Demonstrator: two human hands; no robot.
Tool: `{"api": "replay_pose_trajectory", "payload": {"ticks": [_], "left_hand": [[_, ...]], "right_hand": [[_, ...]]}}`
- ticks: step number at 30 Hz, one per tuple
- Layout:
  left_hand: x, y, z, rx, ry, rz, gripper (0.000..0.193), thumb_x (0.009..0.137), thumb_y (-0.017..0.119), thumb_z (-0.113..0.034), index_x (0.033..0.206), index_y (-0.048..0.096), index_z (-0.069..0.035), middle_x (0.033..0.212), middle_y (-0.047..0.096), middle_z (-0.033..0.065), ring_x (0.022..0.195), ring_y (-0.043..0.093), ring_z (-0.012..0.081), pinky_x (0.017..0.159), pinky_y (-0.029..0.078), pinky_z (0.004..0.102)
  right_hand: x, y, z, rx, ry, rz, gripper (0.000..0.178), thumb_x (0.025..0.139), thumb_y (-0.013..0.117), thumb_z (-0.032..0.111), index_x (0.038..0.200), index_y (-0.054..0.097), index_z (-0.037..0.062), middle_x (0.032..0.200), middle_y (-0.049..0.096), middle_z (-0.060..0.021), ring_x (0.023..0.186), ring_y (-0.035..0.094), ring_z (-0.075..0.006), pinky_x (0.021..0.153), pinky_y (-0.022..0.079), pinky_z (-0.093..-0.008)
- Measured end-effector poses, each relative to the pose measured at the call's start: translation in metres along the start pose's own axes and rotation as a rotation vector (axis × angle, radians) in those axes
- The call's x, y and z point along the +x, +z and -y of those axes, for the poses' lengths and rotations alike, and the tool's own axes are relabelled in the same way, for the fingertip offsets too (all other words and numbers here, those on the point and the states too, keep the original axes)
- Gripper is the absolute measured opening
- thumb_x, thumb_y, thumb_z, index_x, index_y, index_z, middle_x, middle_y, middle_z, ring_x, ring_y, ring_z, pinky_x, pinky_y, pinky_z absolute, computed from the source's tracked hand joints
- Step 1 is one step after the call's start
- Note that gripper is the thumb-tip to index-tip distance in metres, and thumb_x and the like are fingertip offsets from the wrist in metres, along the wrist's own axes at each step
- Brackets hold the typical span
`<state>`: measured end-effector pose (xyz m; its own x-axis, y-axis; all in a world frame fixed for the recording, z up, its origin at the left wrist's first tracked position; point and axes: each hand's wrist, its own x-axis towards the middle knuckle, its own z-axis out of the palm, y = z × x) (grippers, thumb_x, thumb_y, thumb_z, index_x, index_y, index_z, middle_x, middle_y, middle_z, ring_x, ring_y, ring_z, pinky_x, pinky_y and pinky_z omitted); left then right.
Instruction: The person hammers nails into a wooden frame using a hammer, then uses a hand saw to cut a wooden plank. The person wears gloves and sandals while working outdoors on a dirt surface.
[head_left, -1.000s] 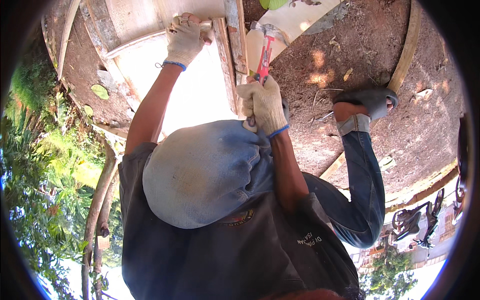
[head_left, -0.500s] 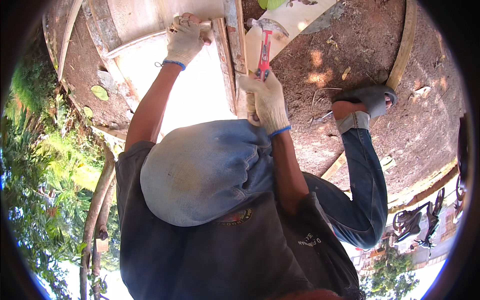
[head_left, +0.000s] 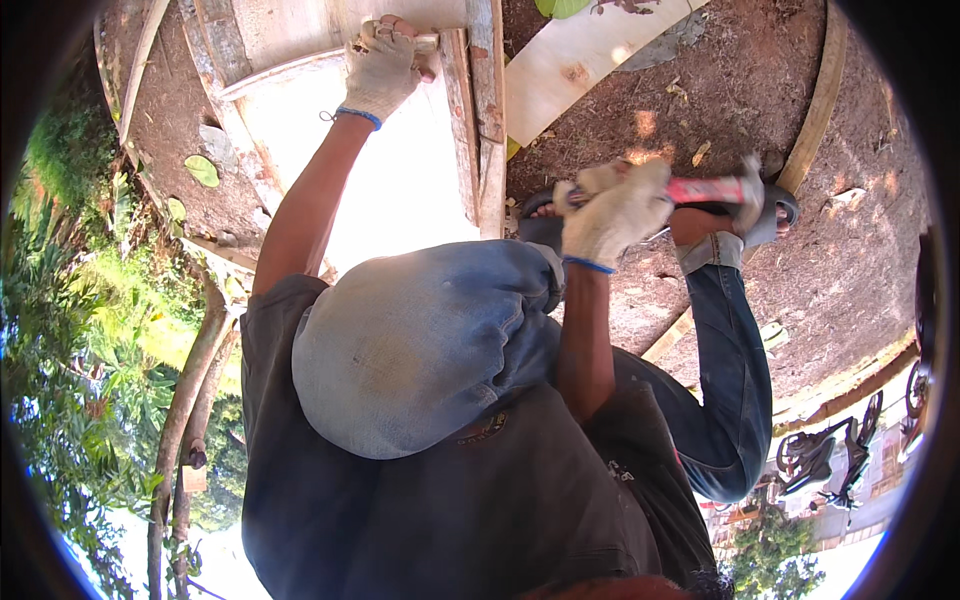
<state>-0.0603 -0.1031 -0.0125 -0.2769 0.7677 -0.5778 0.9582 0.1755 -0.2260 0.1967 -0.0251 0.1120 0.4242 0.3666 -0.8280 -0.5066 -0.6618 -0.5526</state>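
My left hand [head_left: 383, 70], in a cream knitted glove with a blue cuff, is closed over the right end of a thin wooden strip [head_left: 290, 74]. The strip lies across a pale wooden panel [head_left: 350, 150], near the upright frame boards [head_left: 488, 90] at its right edge. My right hand [head_left: 618, 212], in a matching glove, grips a claw hammer [head_left: 705, 190] by its handle. The hammer points to the right, away from the panel, and its red shaft and metal head are smeared by motion. Whether the left fingers also hold a nail is hidden.
My bent knee [head_left: 420, 340] in faded denim rises beside the panel's near edge. A sandalled foot [head_left: 770, 215] rests on the brown soil at right. A loose pale board [head_left: 580, 75] lies beyond the frame. Green plants [head_left: 70, 330] grow at left; motorbikes [head_left: 830, 450] stand far right.
My right hand has moved right, off the frame board, and the hammer has turned from pointing away from me to pointing right. My left hand keeps its place on the strip.
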Motion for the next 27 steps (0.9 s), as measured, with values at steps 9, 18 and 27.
{"api": "replay_pose_trajectory", "payload": {"ticks": [9,18,27], "left_hand": [[-0.007,0.018,0.017,0.047,0.042,-0.073,0.098,0.086,0.07,-0.063,0.142,0.04,0.011,0.141,0.05,0.0288,0.134,0.048,0.046,0.104,0.05,0.0555],[0.002,-0.005,0.004,-0.101,0.012,0.002,0.088,0.083,0.079,-0.054,0.141,0.045,0.002,0.149,0.044,0.019,0.144,0.037,0.0442,0.111,0.042,0.061],[0.003,0.013,0.008,0.061,0.025,-0.071,0.082,0.089,0.071,-0.055,0.14,0.046,0.004,0.146,0.044,0.0205,0.146,0.032,0.0462,0.108,0.044,0.0597]], "right_hand": [[0.024,-0.045,0.116,-0.36,-0.215,0.187,0.029,0.095,0.067,0.027,0.082,0.044,0.0149,0.062,0.039,0.0074,0.044,0.03,-0.0019,0.032,0.016,-0.0235],[-0.003,-0.026,-0.022,-0.36,0.248,0.41,0.028,0.103,0.05,0.025,0.078,0.047,0.0151,0.059,0.04,0.0058,0.043,0.036,-0.0058,0.037,0.029,-0.0258],[0.056,-0.071,0.16,0.04,-0.144,0.244,0.027,0.099,0.063,0.032,0.085,0.049,0.0138,0.058,0.034,0.0063,0.045,0.031,-0.0048,0.035,0.026,-0.0253]]}}
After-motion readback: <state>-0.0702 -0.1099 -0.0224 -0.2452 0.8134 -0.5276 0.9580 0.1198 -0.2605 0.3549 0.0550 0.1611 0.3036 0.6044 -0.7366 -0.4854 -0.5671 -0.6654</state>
